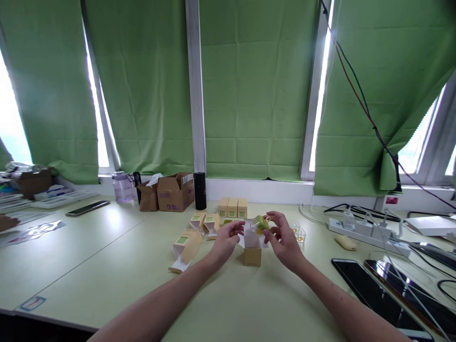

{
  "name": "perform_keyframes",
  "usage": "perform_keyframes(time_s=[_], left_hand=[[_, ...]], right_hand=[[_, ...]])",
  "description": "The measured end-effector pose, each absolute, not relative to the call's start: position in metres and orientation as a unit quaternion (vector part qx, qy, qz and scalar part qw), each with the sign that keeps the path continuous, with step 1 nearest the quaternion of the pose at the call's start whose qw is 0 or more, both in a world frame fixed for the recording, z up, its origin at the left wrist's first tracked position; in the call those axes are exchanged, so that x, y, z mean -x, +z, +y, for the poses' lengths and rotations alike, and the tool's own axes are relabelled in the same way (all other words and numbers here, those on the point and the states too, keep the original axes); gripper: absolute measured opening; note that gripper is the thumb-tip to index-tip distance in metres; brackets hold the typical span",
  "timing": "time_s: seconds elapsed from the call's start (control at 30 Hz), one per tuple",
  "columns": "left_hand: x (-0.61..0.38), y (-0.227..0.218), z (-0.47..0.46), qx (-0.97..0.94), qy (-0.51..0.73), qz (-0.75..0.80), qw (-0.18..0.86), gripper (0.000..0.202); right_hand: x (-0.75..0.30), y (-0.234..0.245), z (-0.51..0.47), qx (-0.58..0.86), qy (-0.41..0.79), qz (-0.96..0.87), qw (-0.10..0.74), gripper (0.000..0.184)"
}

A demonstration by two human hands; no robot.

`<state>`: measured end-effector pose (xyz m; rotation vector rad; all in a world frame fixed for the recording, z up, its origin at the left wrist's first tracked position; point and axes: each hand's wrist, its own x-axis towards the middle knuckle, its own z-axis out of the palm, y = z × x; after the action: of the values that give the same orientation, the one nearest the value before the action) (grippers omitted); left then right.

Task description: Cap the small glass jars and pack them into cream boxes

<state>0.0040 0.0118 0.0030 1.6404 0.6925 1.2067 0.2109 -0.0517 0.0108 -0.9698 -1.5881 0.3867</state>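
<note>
My right hand (281,240) pinches a small green object (261,223) just above an open tan box (252,255) standing upright on the table, its white flaps spread. Fingers of my left hand (228,240) curl against the box's left flap. Three shut tan boxes (232,207) stand in a row behind it. Several opened boxes (185,249) lie flat to the left. Small clear items (298,232) with gold parts sit right of my right hand.
A black cylinder (200,191), brown cardboard boxes (175,191) and a lilac bottle (122,186) stand along the window sill. A power strip (366,230) with cables and dark phones (370,289) lie at the right. A phone (88,207) and trays (53,197) lie at the left.
</note>
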Motion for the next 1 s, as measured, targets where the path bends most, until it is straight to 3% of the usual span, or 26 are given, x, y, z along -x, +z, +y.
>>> perform_keyframes(time_s=[0.43,1.0], left_hand=[[-0.003,-0.001,0.011,-0.657,0.496,0.299,0.483,0.061],[-0.005,-0.002,0.011,-0.651,0.506,0.312,0.472,0.060]], right_hand=[[-0.205,0.011,-0.058,0.442,0.137,-0.716,0.523,0.040],[-0.199,0.008,-0.062,0.428,0.159,-0.755,0.470,0.018]])
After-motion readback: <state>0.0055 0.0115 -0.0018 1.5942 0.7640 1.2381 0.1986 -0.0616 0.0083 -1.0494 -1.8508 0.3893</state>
